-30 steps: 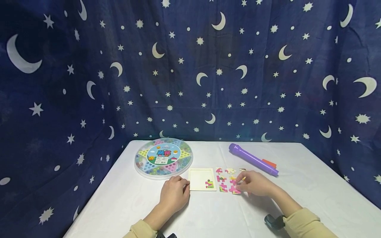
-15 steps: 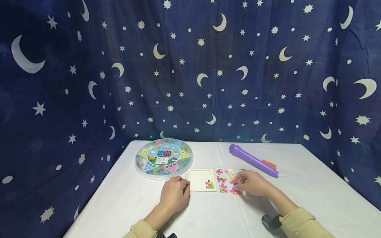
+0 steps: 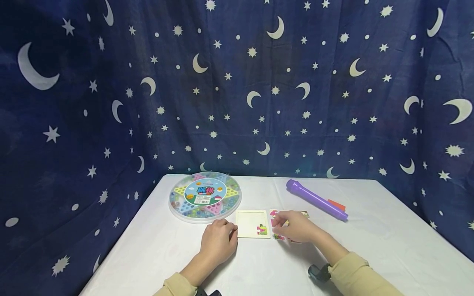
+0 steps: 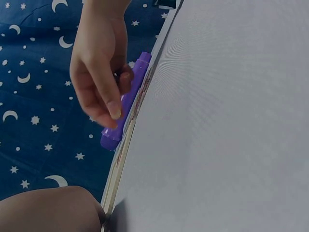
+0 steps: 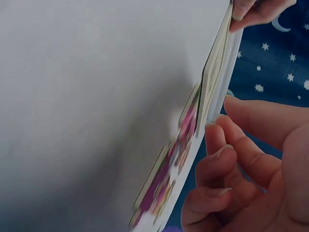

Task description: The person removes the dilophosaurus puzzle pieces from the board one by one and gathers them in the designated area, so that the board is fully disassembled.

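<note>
My left hand [image 3: 218, 240] grips the left edge of a shallow cream puzzle tray [image 3: 246, 225] with curled fingers. One pink-and-green jigsaw piece [image 3: 262, 230] lies in the tray's lower right corner. To the right of the tray, loose jigsaw pieces [image 3: 278, 237] lie in rows, mostly covered by my right hand [image 3: 296, 228]. That hand hovers over them, fingertips pointing at the tray's right edge. In the right wrist view its thumb and forefinger [image 5: 251, 159] stand a little apart, and I see nothing between them. The pieces [image 5: 164, 169] are blurred there.
A round Chinese checkers box [image 3: 205, 197] full of marbles stands behind my left hand. At the back right lie a purple tube [image 3: 314, 199] and a small orange object [image 3: 337, 204]. Starry blue cloth [image 3: 237, 102] hangs around the white table.
My right hand has moved left, from over the middle and right pieces to over those beside the tray. My left hand and the tray stay in place.
</note>
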Motion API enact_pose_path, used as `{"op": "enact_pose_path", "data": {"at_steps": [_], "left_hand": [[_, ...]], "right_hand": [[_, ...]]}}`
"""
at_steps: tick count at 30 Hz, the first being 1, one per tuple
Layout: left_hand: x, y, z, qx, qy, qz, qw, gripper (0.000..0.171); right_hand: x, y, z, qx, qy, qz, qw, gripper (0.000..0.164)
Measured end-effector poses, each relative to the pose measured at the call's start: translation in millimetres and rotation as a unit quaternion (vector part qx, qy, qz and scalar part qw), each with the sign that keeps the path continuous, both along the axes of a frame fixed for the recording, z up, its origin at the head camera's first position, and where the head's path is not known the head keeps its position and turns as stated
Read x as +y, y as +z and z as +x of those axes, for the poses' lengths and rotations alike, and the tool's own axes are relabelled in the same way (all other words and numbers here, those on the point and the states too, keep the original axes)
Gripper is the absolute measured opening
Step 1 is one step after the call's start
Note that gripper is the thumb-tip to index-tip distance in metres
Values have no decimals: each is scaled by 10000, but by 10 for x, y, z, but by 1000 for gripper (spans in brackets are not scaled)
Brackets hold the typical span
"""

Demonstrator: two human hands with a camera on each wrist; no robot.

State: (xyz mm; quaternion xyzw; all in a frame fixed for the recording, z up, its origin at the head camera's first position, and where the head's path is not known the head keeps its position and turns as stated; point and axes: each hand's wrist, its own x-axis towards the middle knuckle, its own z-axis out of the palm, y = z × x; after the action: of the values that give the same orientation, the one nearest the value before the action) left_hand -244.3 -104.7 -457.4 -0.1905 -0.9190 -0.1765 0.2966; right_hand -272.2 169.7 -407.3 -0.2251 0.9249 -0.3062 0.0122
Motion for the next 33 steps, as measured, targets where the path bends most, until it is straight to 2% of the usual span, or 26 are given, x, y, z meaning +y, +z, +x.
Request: {"op": "enact_pose_path", "data": {"at_steps": [8, 15, 18, 26, 33], "left_hand": [[8, 5, 6, -43, -6, 9, 10000, 7], [9, 11, 5, -57, 18, -31, 10000, 7], [3, 12, 6, -62, 34, -26, 10000, 7], [-1, 31, 19, -75, 13, -13, 10000, 6], [3, 29, 20, -98, -6, -2, 10000, 6]], "right_hand": [[-238, -6, -17, 347, 269, 279, 9986, 27], [-351, 15, -11, 422, 203, 944, 9944, 29], [-371, 21, -2, 347, 135, 1060, 9937, 29], [-393, 16, -15, 243, -20, 1031, 9944, 26], [-384, -8, -17, 279, 3, 892, 9956, 23]]}}
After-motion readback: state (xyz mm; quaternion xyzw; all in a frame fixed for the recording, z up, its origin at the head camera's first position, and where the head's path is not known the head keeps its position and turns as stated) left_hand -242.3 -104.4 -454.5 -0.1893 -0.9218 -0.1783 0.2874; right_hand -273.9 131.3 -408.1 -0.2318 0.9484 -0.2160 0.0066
